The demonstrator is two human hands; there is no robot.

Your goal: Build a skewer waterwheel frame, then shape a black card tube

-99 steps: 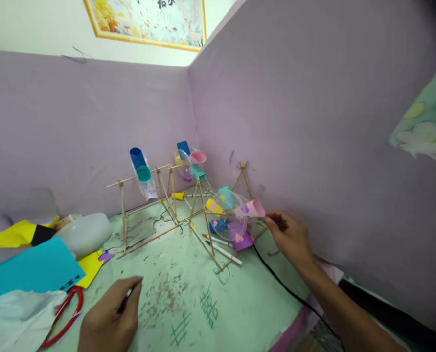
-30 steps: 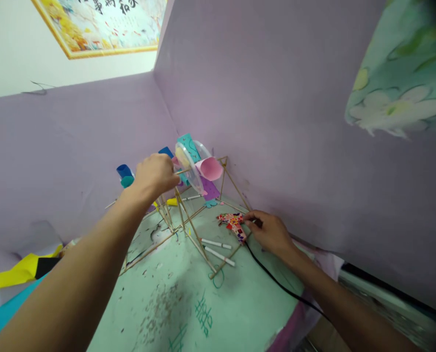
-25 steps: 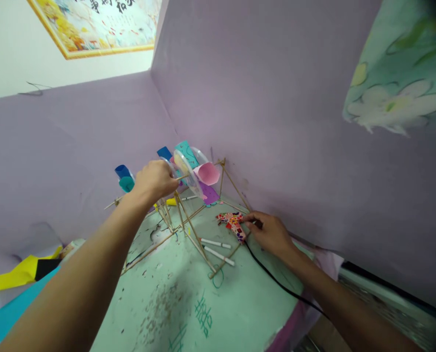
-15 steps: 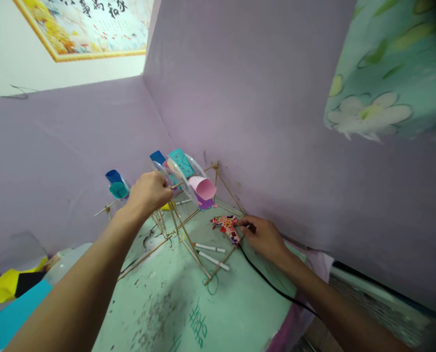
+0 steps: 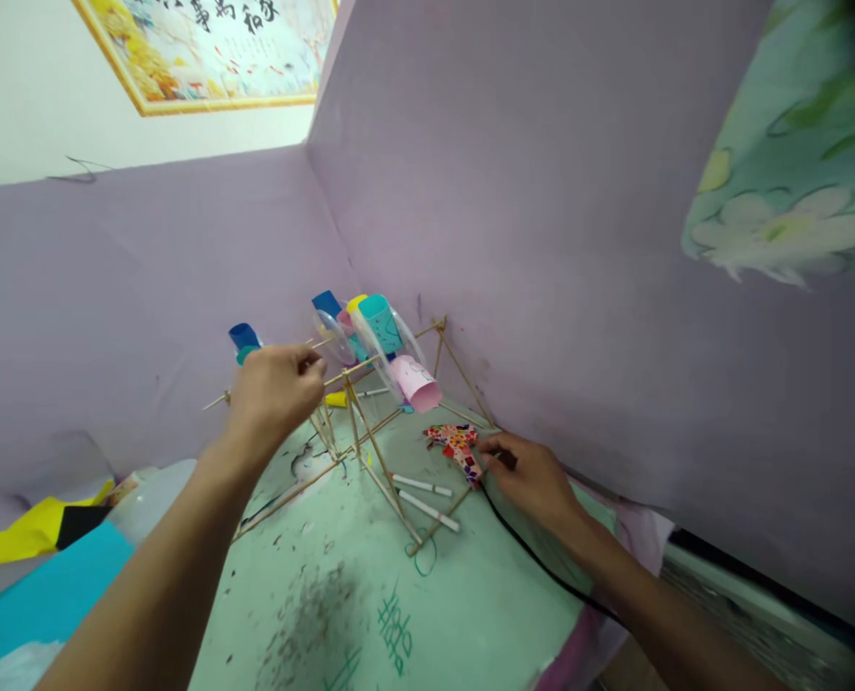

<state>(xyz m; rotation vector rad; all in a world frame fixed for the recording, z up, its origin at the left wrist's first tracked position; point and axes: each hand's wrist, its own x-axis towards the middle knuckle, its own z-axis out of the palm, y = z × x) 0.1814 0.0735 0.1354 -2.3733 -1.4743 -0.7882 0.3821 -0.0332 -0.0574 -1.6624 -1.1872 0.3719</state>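
Observation:
My left hand (image 5: 275, 393) is closed, with its curled fingers at the near end of a thin wooden stick (image 5: 361, 366). That stick runs into a wheel of clear discs with paper cups, among them a teal cup (image 5: 380, 323) and a pink cup (image 5: 416, 383). Wooden sticks form the frame (image 5: 369, 437) that bears the wheel. On the green tabletop (image 5: 470, 595) lies a flower-patterned glue gun (image 5: 457, 447) with a black cord. My right hand (image 5: 532, 480) has bent fingers against the back of the gun; their tips are partly hidden.
Two white glue sticks (image 5: 427, 509) lie inside the frame's near corner. Beyond my left hand is a blue paper cup (image 5: 244, 336). Yellow paper (image 5: 20, 533) and a blue sheet (image 5: 59, 585) are at the left. Purple walls (image 5: 542, 240) meet behind the frame.
My left hand has shifted left along the stick, toward its near end. The wheel has turned a little, so its cups sit differently. My right hand stays at the glue gun. The view has swung slightly.

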